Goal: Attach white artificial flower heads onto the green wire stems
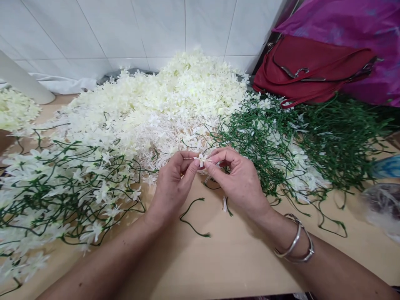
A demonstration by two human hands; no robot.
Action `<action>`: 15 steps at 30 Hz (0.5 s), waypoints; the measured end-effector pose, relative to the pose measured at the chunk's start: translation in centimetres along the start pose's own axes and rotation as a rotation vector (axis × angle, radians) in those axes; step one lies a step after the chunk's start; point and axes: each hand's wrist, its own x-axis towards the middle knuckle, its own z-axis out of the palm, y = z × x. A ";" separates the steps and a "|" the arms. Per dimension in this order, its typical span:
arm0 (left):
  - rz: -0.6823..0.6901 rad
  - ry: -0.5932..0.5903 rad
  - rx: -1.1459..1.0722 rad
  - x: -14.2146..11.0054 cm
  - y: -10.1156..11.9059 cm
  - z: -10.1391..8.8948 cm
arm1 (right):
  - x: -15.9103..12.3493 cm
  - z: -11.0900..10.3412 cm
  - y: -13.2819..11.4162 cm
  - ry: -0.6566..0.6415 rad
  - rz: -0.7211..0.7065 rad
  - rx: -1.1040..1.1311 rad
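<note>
Between the fingertips of both hands is a small white artificial flower [201, 160], held just above the table. My left hand [175, 177] pinches it from the left side. From the right, my right hand [239, 177] pinches at the same flower, thumb and index finger together. Below the hands a loose green stem [191, 221] lies on the wooden table [218, 258], and a short green stem with white stamens [225, 205] lies beside the right wrist. A large heap of cream-white blossoms [187, 91] rises just behind the hands.
Stemmed white flowers [62, 191] pile up at the left. Green stems [337, 137] spread across the right, below a red handbag [312, 68] and a purple bag [350, 21]. A clear plastic bag [383, 208] sits at the right edge. Behind everything stands a tiled wall [162, 27].
</note>
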 end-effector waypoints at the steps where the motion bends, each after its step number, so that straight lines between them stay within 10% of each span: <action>1: 0.004 -0.005 0.011 0.0 -0.1 0.0 | 0.0 0.0 0.0 0.001 0.001 -0.003; 15: 0.382 0.057 0.519 -0.5 0.1 0.2 | -0.4 0.3 0.2 0.055 -0.041 -0.058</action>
